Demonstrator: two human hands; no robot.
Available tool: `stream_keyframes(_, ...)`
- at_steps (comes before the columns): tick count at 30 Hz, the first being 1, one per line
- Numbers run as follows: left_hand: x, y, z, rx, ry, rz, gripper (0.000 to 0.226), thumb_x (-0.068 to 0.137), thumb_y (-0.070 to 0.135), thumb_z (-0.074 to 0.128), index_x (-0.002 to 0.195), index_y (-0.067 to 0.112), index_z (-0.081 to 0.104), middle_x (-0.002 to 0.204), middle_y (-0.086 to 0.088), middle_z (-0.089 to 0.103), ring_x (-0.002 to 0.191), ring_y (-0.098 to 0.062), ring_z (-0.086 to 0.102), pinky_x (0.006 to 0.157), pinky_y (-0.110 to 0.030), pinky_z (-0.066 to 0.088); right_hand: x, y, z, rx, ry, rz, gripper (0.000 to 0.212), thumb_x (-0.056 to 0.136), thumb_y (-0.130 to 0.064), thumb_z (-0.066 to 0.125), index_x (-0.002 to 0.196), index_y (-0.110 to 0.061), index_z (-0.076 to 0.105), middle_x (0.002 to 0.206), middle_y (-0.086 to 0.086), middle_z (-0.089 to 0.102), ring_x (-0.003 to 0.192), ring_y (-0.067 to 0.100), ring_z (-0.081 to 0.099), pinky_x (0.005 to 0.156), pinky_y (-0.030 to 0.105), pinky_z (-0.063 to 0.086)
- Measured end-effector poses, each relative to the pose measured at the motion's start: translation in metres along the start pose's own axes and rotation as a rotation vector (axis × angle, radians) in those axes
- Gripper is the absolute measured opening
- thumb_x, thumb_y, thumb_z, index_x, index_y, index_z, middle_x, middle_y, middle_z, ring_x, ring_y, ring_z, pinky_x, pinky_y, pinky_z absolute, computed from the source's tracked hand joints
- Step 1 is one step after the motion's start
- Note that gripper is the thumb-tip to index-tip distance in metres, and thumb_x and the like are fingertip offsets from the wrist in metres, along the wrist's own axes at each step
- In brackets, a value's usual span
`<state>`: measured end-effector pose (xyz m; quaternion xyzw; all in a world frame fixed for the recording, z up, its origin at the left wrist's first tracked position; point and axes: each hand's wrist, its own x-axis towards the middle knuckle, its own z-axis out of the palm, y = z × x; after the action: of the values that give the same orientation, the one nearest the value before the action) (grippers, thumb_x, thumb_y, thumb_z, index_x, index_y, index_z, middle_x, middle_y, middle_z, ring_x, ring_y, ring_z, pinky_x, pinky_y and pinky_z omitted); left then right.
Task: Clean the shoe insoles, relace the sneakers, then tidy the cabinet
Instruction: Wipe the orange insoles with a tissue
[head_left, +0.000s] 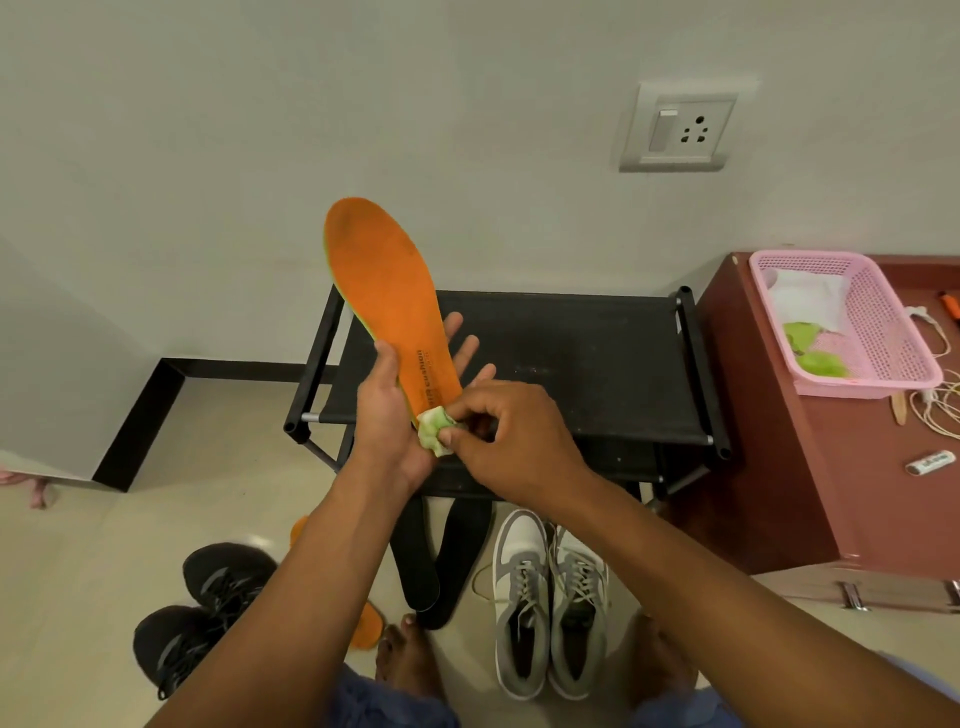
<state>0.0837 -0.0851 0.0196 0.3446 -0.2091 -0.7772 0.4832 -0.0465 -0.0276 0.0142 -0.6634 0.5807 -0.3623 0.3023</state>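
Wiping the heel end of the orange insole

We hold the insole (387, 291) upright in our left hand (395, 415), thumb in front and straight fingers behind its heel end, above the black rack (571, 353). Our right hand (498, 421) pinches a small wipe (435, 423) against the heel. Pushing hard could bend the long free toe end or slip it from our light hold.

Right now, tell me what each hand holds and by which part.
Left hand grips the orange insole near its heel end, fingers behind it. Right hand pinches a small green-white cloth against the insole's heel.
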Motion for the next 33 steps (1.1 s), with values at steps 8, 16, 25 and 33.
stream_keyframes(8, -0.004, -0.002, 0.008, 0.168, -0.022, -0.045, 0.062, 0.107, 0.059, 0.010, 0.138, 0.029, 0.054, 0.143, 0.001, 0.063, 0.132, -0.026, 0.061, 0.103, -0.052, 0.048, 0.013, 0.008, -0.029, 0.599, -0.065, 0.298, 0.018, 0.096, -0.015, 0.071, 0.113, -0.010, 0.074, 0.104, 0.006, 0.078, 0.098, 0.022, 0.075, 0.087, 0.042, 0.062)
stream_keyframes(16, -0.005, -0.009, 0.011, 0.199, -0.018, -0.084, 0.062, 0.108, 0.058, 0.012, 0.145, 0.024, 0.049, 0.144, -0.002, 0.063, 0.130, -0.030, 0.062, 0.106, -0.051, 0.046, 0.016, 0.015, -0.021, 0.413, -0.006, 0.240, 0.012, 0.093, -0.019, 0.076, 0.102, -0.013, 0.070, 0.091, 0.005, 0.076, 0.083, 0.019, 0.073, 0.082, 0.043, 0.063)
stream_keyframes(25, 0.002, -0.006, 0.004, 0.133, 0.046, -0.101, 0.074, 0.105, 0.064, 0.012, 0.147, 0.017, 0.051, 0.144, -0.003, 0.063, 0.134, -0.026, 0.059, 0.120, -0.055, 0.034, 0.007, 0.008, -0.017, 0.144, -0.025, 0.004, 0.021, 0.092, -0.038, 0.073, 0.106, -0.023, 0.078, 0.101, -0.015, 0.068, 0.091, 0.004, 0.064, 0.076, 0.021, 0.052)
stream_keyframes(33, -0.001, -0.005, 0.003, 0.175, 0.038, -0.053, 0.063, 0.108, 0.059, 0.013, 0.145, 0.022, 0.048, 0.138, -0.003, 0.067, 0.129, -0.027, 0.062, 0.117, -0.052, 0.038, 0.009, 0.011, -0.018, 0.079, 0.077, -0.014, 0.017, 0.094, -0.037, 0.069, 0.107, -0.026, 0.070, 0.097, -0.014, 0.072, 0.089, 0.009, 0.069, 0.076, 0.039, 0.060)
